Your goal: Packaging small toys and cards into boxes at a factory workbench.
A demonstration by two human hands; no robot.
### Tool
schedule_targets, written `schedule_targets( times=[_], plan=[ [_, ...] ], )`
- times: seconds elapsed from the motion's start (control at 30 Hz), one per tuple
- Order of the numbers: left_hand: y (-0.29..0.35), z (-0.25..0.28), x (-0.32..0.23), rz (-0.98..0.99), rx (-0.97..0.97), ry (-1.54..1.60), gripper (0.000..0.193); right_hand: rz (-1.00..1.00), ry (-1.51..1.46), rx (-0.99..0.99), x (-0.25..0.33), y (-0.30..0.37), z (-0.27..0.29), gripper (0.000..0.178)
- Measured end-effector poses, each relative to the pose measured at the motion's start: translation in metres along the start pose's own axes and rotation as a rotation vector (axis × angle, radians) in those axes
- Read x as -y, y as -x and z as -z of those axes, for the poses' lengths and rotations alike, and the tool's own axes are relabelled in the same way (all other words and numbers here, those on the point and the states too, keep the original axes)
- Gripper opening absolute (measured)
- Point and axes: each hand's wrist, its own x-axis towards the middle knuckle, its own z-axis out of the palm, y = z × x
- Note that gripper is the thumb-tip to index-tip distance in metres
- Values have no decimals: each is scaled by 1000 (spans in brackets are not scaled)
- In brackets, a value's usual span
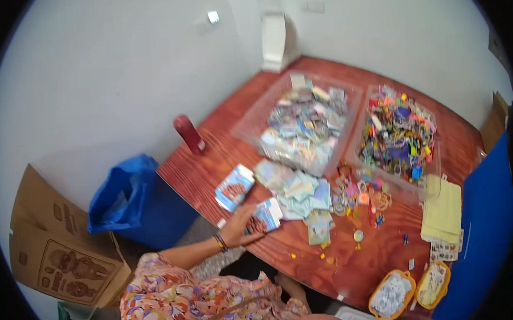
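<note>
My left hand (pixel 236 228) is closed around the left side of a small blue-and-white carton (pixel 264 215) at the table's near edge. A reddish-brown picture covers part of its face, and a white flap sticks out at the top. Just beyond it lie similar blue-and-white cartons (pixel 235 188), overlapping. To the right spreads a pile of small pale packets (pixel 298 188), with loose colourful trinkets (pixel 361 195) beside it. Low down, below the table edge, my right hand (pixel 293 290) shows only in part; its fingers are not clear.
A clear bin (pixel 255 123) of small packets and another clear bin (pixel 434 158) of bright trinkets stand farther back. A red bottle (pixel 189 134) is at left. Yellow sheets (pixel 442 209), two orange baskets (pixel 411 293) and a blue panel (pixel 488 224) are at right; a blue bag (pixel 126 194) and cardboard box (pixel 59 237) flank the left.
</note>
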Motion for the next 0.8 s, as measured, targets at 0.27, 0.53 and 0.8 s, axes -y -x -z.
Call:
schedule_targets(
  times=[0.27,0.53,0.8],
  plan=[
    [-23,21,-63,64,-146,-145,97,571,-370,1,133,71,111,48],
    [-36,9,-107,195,-81,229,98,130,-1072,-392,149,88,188,28],
    [-28,7,-178,-41,300,199,86,204,-774,-394,120,84,216,22]
  ],
)
